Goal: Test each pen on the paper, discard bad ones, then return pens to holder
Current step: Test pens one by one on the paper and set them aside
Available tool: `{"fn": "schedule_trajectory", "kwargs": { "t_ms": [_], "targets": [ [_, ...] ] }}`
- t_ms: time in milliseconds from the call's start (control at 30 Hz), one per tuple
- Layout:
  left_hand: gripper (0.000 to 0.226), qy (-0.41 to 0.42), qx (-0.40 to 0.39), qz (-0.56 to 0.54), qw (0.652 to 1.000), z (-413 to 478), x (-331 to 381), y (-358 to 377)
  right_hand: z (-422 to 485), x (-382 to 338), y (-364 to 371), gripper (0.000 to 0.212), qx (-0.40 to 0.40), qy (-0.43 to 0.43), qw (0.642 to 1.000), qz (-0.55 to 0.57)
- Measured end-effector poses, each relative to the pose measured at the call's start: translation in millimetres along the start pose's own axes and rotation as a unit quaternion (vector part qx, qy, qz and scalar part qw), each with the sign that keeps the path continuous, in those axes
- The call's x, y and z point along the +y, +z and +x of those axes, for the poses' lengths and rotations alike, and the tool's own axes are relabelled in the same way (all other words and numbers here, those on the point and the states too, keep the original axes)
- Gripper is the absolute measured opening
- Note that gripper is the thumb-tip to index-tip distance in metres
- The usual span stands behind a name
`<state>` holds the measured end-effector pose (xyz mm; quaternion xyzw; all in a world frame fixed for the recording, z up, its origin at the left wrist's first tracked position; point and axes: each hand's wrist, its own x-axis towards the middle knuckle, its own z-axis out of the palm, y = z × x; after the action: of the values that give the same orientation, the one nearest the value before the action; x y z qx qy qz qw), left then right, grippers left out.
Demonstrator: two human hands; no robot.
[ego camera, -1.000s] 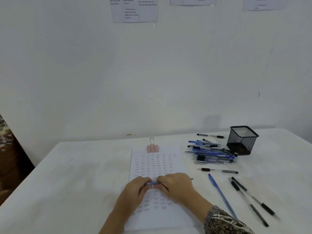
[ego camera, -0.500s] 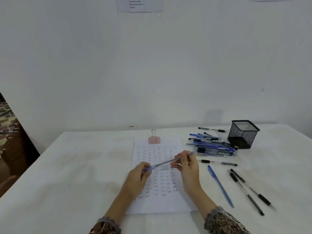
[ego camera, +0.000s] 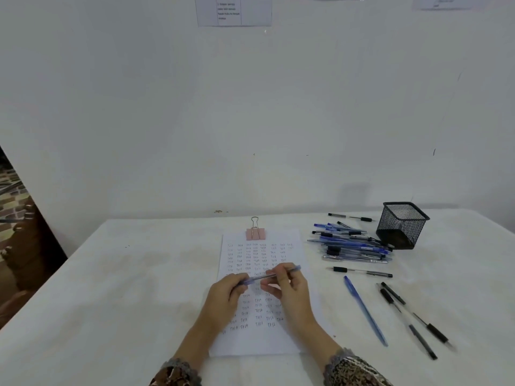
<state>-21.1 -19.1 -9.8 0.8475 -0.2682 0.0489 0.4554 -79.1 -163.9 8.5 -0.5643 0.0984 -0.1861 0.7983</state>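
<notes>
Blue pen [ego camera: 262,277] held over the paper [ego camera: 278,345], well left of the holder [ego camera: 401,228]. Left hand [ego camera: 225,298] pinches its lower end, right hand [ego camera: 291,292] pinches the barrel; the hands sit closer together than a moment earlier.

Handwritten "Test" rows on paper [ego camera: 264,344]

Left hand [ego camera: 223,298] and right hand [ego camera: 291,292] hide rows on the paper [ego camera: 259,342] and parts of the blue pen [ego camera: 262,277]; black pens [ego camera: 437,332] right of the paper are blurred; wall notices [ego camera: 234,11] beyond it are cropped
</notes>
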Motion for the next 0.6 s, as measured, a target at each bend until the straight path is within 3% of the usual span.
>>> {"fn": "schedule_trajectory", "kwargs": {
  "t_ms": [100,167,233,300,367,467,533,600],
  "targets": [
    [0.023,-0.011,0.006,-0.028,1.0,-0.8,0.9,-2.3,-3.0,-9.0,-4.3,0.012,-0.037,0.012,0.999,-0.025],
    [0.031,-0.017,0.001,-0.048,0.999,-0.7,2.8,-4.0,1.0,-27.8,-17.7,0.003,-0.082,0.027,0.989,-0.122],
    [0.033,-0.014,-0.005,-0.057,0.998,0.5,4.5,-4.3,5.8,-48.7,-30.4,0.01,-0.127,0.058,0.946,-0.291],
    [0.031,0.002,-0.014,-0.04,0.999,0.3,5.5,-3.1,5.5,-64.1,-36.2,0.01,-0.147,0.073,0.868,-0.469],
    [0.034,0.009,0.01,-0.007,1.0,0.7,0.4,-4.7,2.9,-71.3,-46.2,0.018,-0.07,0.023,0.818,-0.571],
    [0.041,-0.043,0.07,0.1,0.992,3.2,-14.4,-14.8,-5.1,-79.3,-85.1,0.024,0.135,-0.014,0.789,-0.599],
    [0.048,-0.094,0.05,0.155,0.982,4.2,-20.7,-17.3,-11.3,-81.6,-116.0,0.025,0.219,0.034,0.765,-0.605],
    [0.05,-0.107,0.008,0.21,0.972,5.2,-23.5,-13.3,-20.1,-80.9,-135.7,0.025,0.227,0.108,0.724,-0.642]
  ]
}}
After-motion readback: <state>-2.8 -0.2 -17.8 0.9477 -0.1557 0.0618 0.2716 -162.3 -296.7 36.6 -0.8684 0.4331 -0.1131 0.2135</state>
